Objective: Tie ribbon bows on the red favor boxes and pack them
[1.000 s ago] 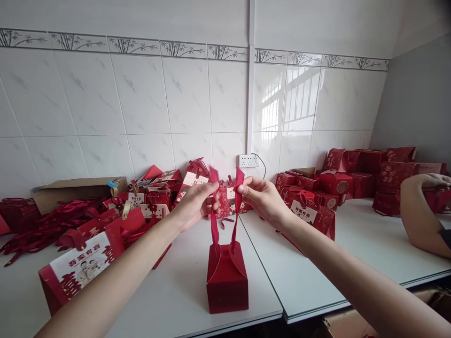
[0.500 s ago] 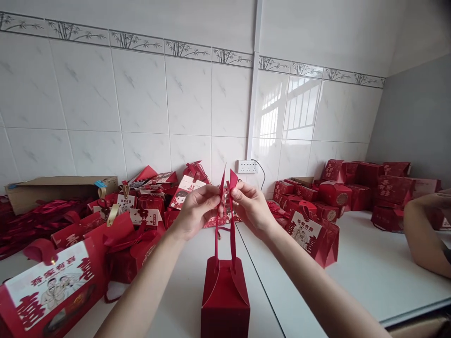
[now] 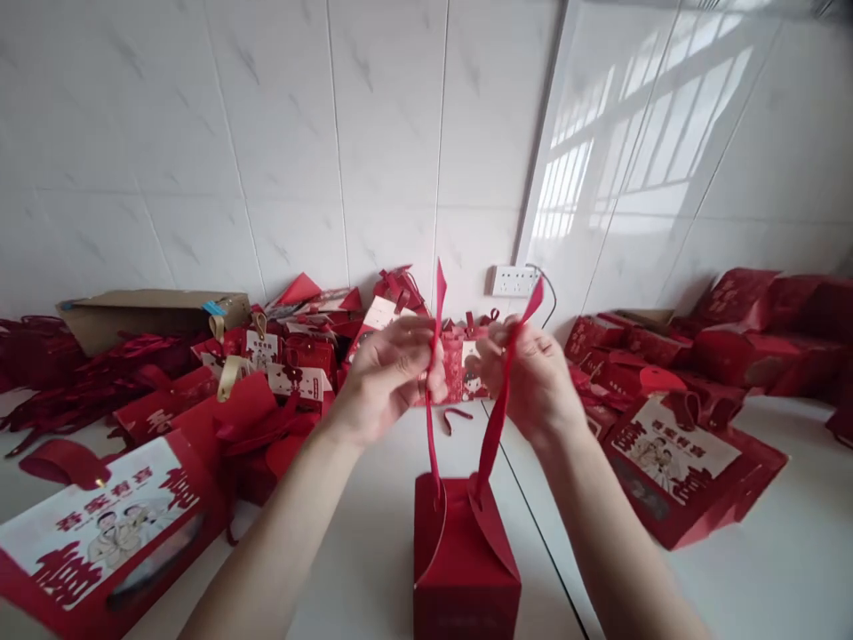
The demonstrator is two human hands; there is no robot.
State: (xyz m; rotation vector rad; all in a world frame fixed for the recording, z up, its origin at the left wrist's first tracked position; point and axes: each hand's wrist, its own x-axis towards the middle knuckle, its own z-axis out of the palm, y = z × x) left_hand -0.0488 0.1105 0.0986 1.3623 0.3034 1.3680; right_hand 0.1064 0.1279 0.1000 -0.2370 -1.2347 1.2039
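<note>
A small dark red gift box [image 3: 466, 578] stands upright on the table in front of me, its curved top flaps folded inward. A red ribbon [image 3: 491, 444] comes up out of holes in those flaps as two separate strands. My left hand [image 3: 383, 382] pinches the left strand between thumb and fingers, its pointed end sticking up above. My right hand [image 3: 539, 378], a little blurred, grips the right strand, whose tip slants up to the right. Both hands are above the box, apart from each other, with the strands stretched between them and the flaps.
On the left are a printed red gift box [image 3: 120, 533], a pile of loose ribbons [image 3: 86, 382] and an open cardboard box [image 3: 153, 316]. Another printed box [image 3: 680, 462] and stacked red boxes [image 3: 753, 356] are at right. A power socket [image 3: 513, 281] is on the tiled wall [image 3: 386, 133].
My hands have spread farther apart, drawing the two ribbon strands away from each other. The view has tilted down and come closer; another person's arm at the right is out of view.
</note>
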